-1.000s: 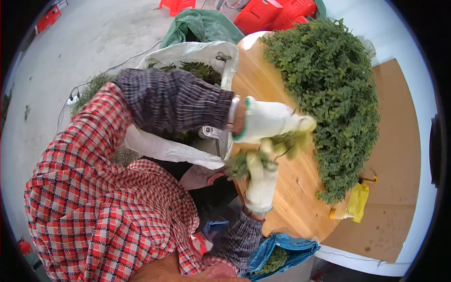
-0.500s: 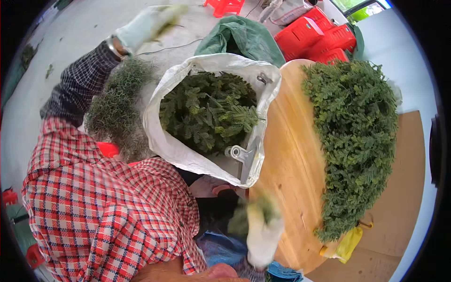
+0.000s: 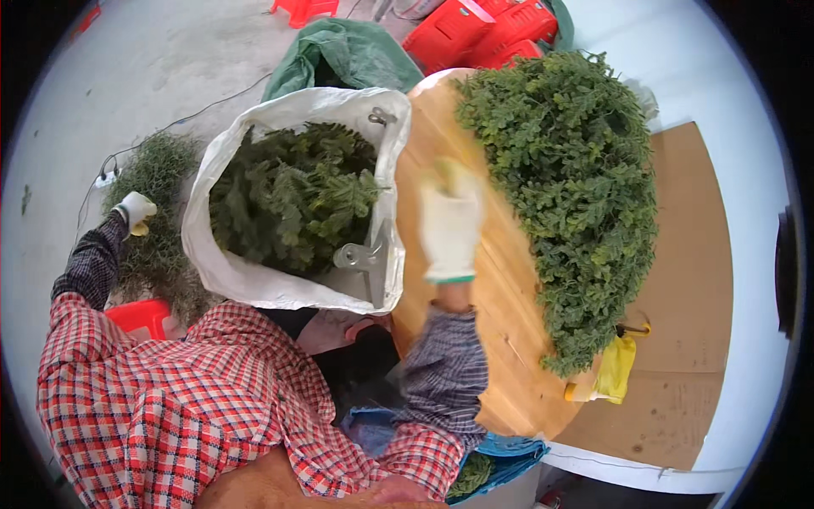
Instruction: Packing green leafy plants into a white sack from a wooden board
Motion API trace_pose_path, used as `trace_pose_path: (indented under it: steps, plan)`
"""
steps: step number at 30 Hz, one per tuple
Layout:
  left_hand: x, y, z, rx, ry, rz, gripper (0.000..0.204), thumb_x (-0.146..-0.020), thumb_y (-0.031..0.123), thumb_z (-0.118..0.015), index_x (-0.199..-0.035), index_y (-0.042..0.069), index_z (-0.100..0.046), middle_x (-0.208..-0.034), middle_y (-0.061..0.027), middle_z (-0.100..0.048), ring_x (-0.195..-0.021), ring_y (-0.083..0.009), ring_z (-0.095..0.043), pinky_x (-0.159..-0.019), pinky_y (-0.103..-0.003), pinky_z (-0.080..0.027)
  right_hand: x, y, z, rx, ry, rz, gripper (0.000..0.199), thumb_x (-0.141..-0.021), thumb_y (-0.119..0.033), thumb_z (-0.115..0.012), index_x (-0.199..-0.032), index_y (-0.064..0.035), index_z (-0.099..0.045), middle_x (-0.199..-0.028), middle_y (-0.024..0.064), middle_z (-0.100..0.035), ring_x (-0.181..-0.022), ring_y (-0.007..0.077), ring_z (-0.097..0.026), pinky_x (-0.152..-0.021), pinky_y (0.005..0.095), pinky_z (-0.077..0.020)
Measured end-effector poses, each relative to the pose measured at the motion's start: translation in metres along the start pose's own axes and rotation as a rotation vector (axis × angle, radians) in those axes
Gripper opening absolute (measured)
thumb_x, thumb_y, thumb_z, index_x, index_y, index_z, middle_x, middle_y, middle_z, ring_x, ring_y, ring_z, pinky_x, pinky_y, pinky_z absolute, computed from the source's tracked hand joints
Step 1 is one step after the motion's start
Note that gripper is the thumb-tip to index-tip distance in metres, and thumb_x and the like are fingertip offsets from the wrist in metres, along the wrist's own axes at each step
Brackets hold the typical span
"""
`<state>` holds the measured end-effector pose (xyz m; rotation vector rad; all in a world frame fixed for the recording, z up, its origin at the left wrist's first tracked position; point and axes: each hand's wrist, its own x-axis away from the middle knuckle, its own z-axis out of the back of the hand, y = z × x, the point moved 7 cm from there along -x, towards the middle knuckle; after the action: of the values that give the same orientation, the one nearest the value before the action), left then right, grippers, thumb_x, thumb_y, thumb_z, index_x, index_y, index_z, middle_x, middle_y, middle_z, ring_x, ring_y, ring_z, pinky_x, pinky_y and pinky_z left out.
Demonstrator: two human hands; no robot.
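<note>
My left hand (image 3: pixel 137 214), in a white glove with a yellowish palm, is over a loose pile of thin grey-green sprigs (image 3: pixel 157 174) on the left. Its fingers are curled, and whatever they hold is too small to make out. My right hand (image 3: pixel 452 216), gloved in white, reaches over the round wooden table (image 3: pixel 517 339). Motion smears its fingers. Beside it on the tabletop lies a big heap of artificial fir sprigs (image 3: pixel 585 204). Between my hands stands an open white woven sack (image 3: pixel 203 246) with fir greenery (image 3: pixel 297 191) inside.
A metal clamp-like fitting (image 3: pixel 366 259) sits at the sack's near rim. Behind is a green bag (image 3: pixel 348 55); red stools (image 3: pixel 462 34) lie at the back. A yellow-wrapped bottle (image 3: pixel 615 373) rests by cardboard (image 3: pixel 687 339). Below the table is a blue bag (image 3: pixel 509 458) holding greenery.
My left hand has come down from the far left to the sprig pile. The right hand has moved from near my lap, where it held a green sprig, up over the table. The view has shifted.
</note>
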<state>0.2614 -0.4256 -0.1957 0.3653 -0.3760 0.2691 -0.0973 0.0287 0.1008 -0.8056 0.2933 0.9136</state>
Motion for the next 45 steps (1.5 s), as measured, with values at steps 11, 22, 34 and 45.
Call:
trace_pose_path:
  steps: [11,22,34,45]
  plan:
    - [-0.018,0.104,0.138,0.967,0.564,0.486,0.023,-0.091,0.024,-0.055,-0.101,0.004,-0.063,-0.073,-0.0010,-0.059,-0.052,-0.0085,-0.055,-0.039,-0.022,-0.040,-0.027,0.217,0.129,0.631,0.192,-0.882,0.038,-0.084,-0.027,-0.061,-0.105,0.0035,-0.058,-0.102,0.0246,-0.063,-0.095,0.0383,-0.062,-0.082,0.0460,-0.0494]
    - [-0.060,0.306,0.259,0.849,0.623,-0.015,0.024,-0.088,0.021,-0.059,-0.105,0.006,-0.067,-0.078,-0.0017,-0.063,-0.054,-0.0057,-0.054,-0.047,-0.020,-0.045,0.127,0.122,0.114,0.254,-0.223,-0.720,0.031,-0.080,-0.022,-0.062,-0.096,0.0040,-0.065,-0.086,0.0265,-0.065,-0.079,0.0407,-0.063,-0.071,0.0440,-0.0490]
    - [-0.137,0.560,0.268,0.417,0.437,-0.728,0.024,-0.081,0.024,-0.062,-0.096,0.007,-0.069,-0.086,-0.0122,-0.068,-0.075,-0.0205,-0.065,-0.071,-0.032,-0.051,0.015,0.126,0.274,0.830,0.307,-0.623,0.095,-0.068,-0.046,-0.072,-0.141,-0.0023,-0.028,-0.142,0.0303,-0.027,-0.124,0.0467,-0.037,-0.101,0.0510,-0.0370]
    - [-0.193,0.600,0.235,0.460,0.140,-0.536,0.024,-0.081,0.026,-0.061,-0.094,0.007,-0.069,-0.081,-0.0137,-0.068,-0.075,-0.0254,-0.065,-0.070,-0.036,-0.051,-0.019,0.242,0.239,0.786,-0.047,-0.689,0.052,-0.079,-0.020,-0.058,-0.127,0.0003,-0.050,-0.098,0.0281,-0.063,-0.096,0.0395,-0.061,-0.084,0.0429,-0.0486]
